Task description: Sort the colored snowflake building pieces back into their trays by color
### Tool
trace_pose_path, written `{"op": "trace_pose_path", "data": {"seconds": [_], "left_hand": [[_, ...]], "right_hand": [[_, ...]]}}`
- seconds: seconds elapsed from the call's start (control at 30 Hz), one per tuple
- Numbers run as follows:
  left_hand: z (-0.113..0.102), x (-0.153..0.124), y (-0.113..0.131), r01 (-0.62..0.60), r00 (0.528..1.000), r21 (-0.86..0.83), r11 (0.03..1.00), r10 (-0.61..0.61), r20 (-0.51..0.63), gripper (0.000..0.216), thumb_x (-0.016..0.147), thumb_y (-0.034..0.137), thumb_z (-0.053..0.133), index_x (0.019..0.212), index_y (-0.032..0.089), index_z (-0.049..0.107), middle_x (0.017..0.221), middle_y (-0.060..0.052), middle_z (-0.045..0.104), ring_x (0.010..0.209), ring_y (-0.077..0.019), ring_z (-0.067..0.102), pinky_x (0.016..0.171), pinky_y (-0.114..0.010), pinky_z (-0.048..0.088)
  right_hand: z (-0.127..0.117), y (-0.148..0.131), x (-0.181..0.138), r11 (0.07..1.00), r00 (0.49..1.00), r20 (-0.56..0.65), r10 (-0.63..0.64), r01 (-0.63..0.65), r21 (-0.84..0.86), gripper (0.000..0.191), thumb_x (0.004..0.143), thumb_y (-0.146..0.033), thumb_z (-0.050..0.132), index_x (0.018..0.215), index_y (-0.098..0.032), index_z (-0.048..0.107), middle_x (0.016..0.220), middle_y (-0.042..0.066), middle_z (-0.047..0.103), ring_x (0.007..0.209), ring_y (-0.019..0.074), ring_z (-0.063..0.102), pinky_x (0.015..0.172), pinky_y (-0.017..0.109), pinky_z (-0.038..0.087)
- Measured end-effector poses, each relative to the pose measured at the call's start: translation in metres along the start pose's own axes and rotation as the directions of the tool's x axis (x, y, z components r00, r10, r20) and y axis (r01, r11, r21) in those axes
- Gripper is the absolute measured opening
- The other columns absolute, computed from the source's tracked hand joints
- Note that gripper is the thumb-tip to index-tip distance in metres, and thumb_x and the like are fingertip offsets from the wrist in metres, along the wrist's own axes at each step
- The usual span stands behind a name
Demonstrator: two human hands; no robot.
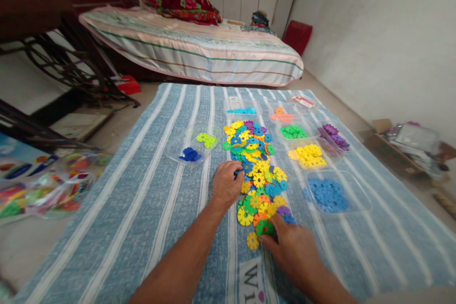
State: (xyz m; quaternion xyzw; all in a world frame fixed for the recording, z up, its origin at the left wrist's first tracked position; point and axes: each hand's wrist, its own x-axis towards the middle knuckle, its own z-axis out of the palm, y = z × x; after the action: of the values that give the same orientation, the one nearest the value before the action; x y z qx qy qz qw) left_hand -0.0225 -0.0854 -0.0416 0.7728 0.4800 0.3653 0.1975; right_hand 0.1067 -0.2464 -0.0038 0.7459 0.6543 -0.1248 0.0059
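Note:
A long heap of notched plastic discs (259,179) in many colours runs down the middle of the cloth-covered table. At the heap's left side is my left hand (228,181), its fingers curled in a pinch around a dark blue notched disc (237,174), mostly hidden by the fingers. By the near end, my right hand (297,247) has thumb and forefinger closed at the edge of a green notched disc (264,227). A single yellow disc (252,241) lies just left of the right thumb. Its other fingers are hidden beneath the hand.
Right of the heap stand clear trays of blue (327,194), yellow (309,155), green (293,132) and purple discs (335,137). Light blue (242,110) and orange discs (282,117) sit in far trays. A left tray (171,151) bears dark blue and lime discs. A bed (199,52) stands beyond.

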Motion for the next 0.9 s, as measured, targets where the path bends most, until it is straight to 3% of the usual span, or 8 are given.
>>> {"op": "trace_pose_path", "data": {"seconds": [0.33,0.43,0.53,0.6,0.67,0.77,0.83,0.9], "left_hand": [[-0.002,0.0,-0.001,-0.008,1.0,-0.004,1.0,0.008,-0.009,0.01,0.075,0.017,0.055,0.08,0.022,0.063,0.096,-0.003,0.068,0.097,-0.0197,0.059,0.09,-0.037,0.046],[-0.003,0.0,-0.002,-0.01,1.0,-0.011,1.0,0.01,-0.016,0.011,0.076,0.017,0.055,0.081,0.022,0.063,0.096,-0.003,0.068,0.097,-0.0197,0.059,0.09,-0.037,0.047],[-0.003,0.0,-0.002,-0.015,1.0,-0.013,1.0,0.015,-0.014,0.01,0.076,0.016,0.054,0.08,0.022,0.062,0.096,-0.003,0.068,0.097,-0.0196,0.059,0.09,-0.037,0.047],[-0.003,-0.001,-0.003,-0.014,1.0,-0.01,1.0,0.014,-0.011,0.01,0.076,0.016,0.055,0.08,0.022,0.062,0.096,-0.003,0.068,0.097,-0.0195,0.059,0.09,-0.037,0.047],[-0.003,-0.001,-0.002,-0.012,1.0,-0.008,1.0,0.012,-0.009,0.01,0.075,0.016,0.055,0.08,0.022,0.062,0.096,-0.003,0.068,0.096,-0.0196,0.059,0.09,-0.037,0.047],[-0.002,-0.001,-0.002,-0.009,1.0,-0.006,1.0,0.009,-0.007,0.009,0.075,0.016,0.056,0.081,0.022,0.061,0.096,-0.003,0.068,0.096,-0.0198,0.059,0.089,-0.036,0.047],[-0.002,-0.001,-0.002,-0.007,1.0,-0.009,1.0,0.007,-0.003,0.009,0.075,0.016,0.056,0.081,0.021,0.062,0.097,-0.004,0.068,0.097,-0.0199,0.059,0.09,-0.037,0.046],[-0.002,0.0,-0.002,-0.004,1.0,-0.014,1.0,0.004,0.003,0.009,0.076,0.016,0.056,0.081,0.02,0.062,0.097,-0.004,0.068,0.097,-0.0201,0.058,0.09,-0.037,0.046]], "right_hand": [[-0.004,0.015,0.004,0.948,0.996,0.052,-0.071,0.051,0.314,0.014,0.083,-0.024,0.052,0.071,-0.021,0.058,0.063,-0.003,0.063,0.055,0.0127,0.057,0.05,0.023,0.026],[-0.018,0.028,0.017,0.931,0.995,-0.008,-0.104,0.1,0.35,0.019,0.085,-0.027,0.05,0.069,-0.021,0.058,0.06,-0.003,0.061,0.053,0.0117,0.054,0.051,0.022,0.029],[-0.05,0.046,0.045,0.966,0.983,-0.173,-0.067,0.107,0.234,0.023,0.087,-0.029,0.045,0.072,-0.022,0.06,0.056,-0.002,0.058,0.052,0.0125,0.054,0.052,0.022,0.03],[-0.077,0.059,0.07,0.996,0.934,-0.358,-0.008,0.041,0.085,0.024,0.087,-0.033,0.045,0.076,-0.022,0.063,0.057,-0.001,0.06,0.052,0.0138,0.055,0.052,0.023,0.029],[-0.103,0.07,0.094,0.996,0.843,-0.534,0.067,-0.089,-0.016,0.025,0.086,-0.037,0.047,0.085,-0.021,0.066,0.063,0.003,0.064,0.058,0.0168,0.058,0.053,0.024,0.029],[-0.122,0.08,0.11,0.984,0.747,-0.651,0.135,-0.179,-0.002,0.032,0.084,-0.043,0.051,0.1,-0.02,0.066,0.069,0.005,0.067,0.062,0.0196,0.061,0.054,0.025,0.032],[-0.116,0.08,0.102,0.993,0.78,-0.615,0.115,-0.115,0.04,0.032,0.083,-0.044,0.051,0.099,-0.02,0.066,0.067,0.004,0.066,0.061,0.0188,0.061,0.055,0.025,0.034],[-0.099,0.075,0.082,0.995,0.871,-0.491,0.025,0.023,0.092,0.028,0.084,-0.042,0.05,0.09,-0.021,0.068,0.064,0.001,0.065,0.058,0.0168,0.06,0.056,0.025,0.035]]}}
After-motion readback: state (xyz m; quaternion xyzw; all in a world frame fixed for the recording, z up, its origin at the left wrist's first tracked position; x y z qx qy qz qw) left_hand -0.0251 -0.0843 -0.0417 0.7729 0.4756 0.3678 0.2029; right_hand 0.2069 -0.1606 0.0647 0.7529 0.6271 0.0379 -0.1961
